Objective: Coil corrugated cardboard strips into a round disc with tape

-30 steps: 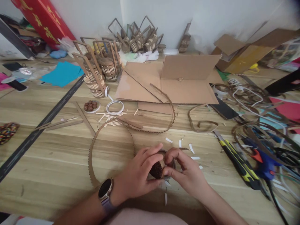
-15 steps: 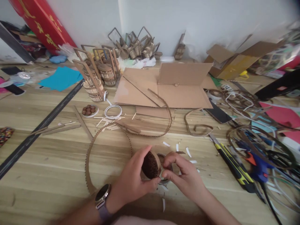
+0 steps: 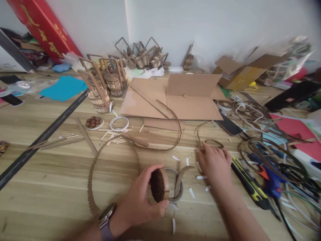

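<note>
My left hand [image 3: 140, 197] is closed around a small round piece [image 3: 158, 185], tilted on its side, with a dark brown speckled face and a pale brown band around its rim. Right behind it on the table lies a grey ring-shaped roll [image 3: 181, 192], and a short brown toothed strip [image 3: 181, 177] curves up out of it. My right hand [image 3: 215, 162] is stretched forward, palm down, over a curled brown strip [image 3: 216, 142]. Its fingertips are largely hidden, so whether they grip the strip does not show. The yellow-black utility knife [image 3: 250, 184] lies just to its right.
Long toothed brown strips [image 3: 91, 177] loop across the table. White paper bits [image 3: 192, 193] are scattered near my hands. Farther back stand small slatted baskets [image 3: 114, 83] and cardboard [image 3: 193, 105]. On the right are a blue glue gun [image 3: 272, 182], cables and a phone [image 3: 229, 123].
My right hand has left the round piece and moved forward and right to the curled strip. My left hand still holds the piece, turned more upright. The view has shifted slightly.
</note>
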Motion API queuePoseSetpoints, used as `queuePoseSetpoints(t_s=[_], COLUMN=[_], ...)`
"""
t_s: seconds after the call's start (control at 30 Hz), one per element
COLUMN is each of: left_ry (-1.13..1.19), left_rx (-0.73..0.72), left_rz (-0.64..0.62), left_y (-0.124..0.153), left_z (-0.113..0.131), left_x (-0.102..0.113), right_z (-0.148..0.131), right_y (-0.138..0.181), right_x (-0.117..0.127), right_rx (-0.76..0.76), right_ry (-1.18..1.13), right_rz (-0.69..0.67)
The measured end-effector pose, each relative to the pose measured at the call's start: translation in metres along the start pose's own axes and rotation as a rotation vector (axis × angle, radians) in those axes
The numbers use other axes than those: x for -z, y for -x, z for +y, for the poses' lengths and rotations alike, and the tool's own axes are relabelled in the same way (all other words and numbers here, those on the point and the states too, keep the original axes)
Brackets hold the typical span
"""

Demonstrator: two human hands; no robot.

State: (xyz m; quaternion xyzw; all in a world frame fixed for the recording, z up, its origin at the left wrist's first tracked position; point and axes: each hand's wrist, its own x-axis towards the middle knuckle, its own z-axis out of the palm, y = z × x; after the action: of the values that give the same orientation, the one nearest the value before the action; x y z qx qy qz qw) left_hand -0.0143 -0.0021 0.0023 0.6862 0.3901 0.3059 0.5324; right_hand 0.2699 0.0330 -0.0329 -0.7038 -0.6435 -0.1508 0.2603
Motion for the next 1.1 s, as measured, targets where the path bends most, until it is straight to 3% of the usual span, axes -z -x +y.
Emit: queuePoseSetpoints(t_s=[0.17,0.33,0.47,0.63,0.87,1.0,1.1], left_ry=[0.165,0.528,0.606,0.607,0.525,0.494,0.505], left_rx=[-0.007,-0.082,-0.12,-0.194,-0.279,-0.307,-0.274], left_rz=[-0.096,-0.239,-0.174,0.011,0.017,-0.059,-0.157], left_y=[0.001,-0.002,-0.004,-0.004,-0.003,-0.003,-0.003], left_z=[0.001,0.001,0.007,0.013,0.019,0.012,0.008], left_x=[0.003,0.006,0.012,0.022,0.027,0.02,0.015], right_z=[-0.008,-0.031,-0.041,-0.034,-0.015,-0.012,-0.029], right_y=[-0.001,0.0,0.004,0.004,-0.001,-0.005,-0.004], right_x=[0.018,0.04,0.041,0.035,0.029,0.038,0.058], right_rx=[0.104,0.38,0.563,0.543,0.524,0.476,0.316], right_ry=[0.027,-0.145,-0.244,-0.215,-0.175,-0.258,-0.405], right_rz=[0.084,0.103,0.043,0.003,-0.068,-0.11,-0.091])
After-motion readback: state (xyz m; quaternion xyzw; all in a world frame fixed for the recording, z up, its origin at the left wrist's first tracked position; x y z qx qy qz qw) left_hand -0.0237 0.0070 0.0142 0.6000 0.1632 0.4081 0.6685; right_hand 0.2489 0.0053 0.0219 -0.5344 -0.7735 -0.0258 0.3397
